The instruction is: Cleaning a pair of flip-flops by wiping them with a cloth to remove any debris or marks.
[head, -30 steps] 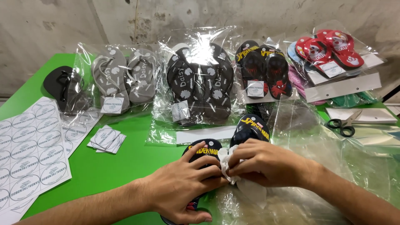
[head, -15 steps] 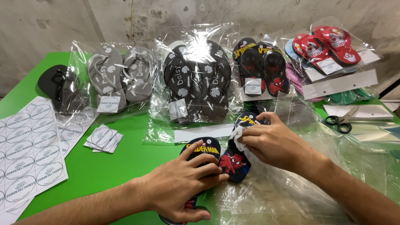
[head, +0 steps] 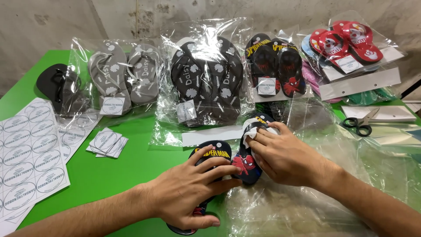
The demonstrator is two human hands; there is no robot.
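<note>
Head view, left hand: the left hand [head: 190, 197] lies flat, fingers spread, pressing down on the nearer black flip-flop [head: 209, 154]; it pins rather than grips.
Head view, right hand: the right hand [head: 285, 156] rests on the second black flip-flop [head: 246, 164], fingers curled over a small white cloth or paper [head: 251, 131] at its strap end; which of the two it is I cannot tell.
Where the pair lies: side by side and touching, on the green table [head: 131, 162] at the edge of loose clear plastic wrap [head: 298, 210].
Change: a second ago both hands met at the white piece low between the sandals; the right hand has since travelled up the second sandal, while the left has stayed put.
What that suggests: probably wiping or fitting something along that sandal, with the other held steady.
Around: bagged grey flip-flops [head: 125, 79], bagged dark flip-flops [head: 208, 79], sticker sheets [head: 26, 153], small square tags [head: 106, 142], scissors [head: 359, 123].
</note>
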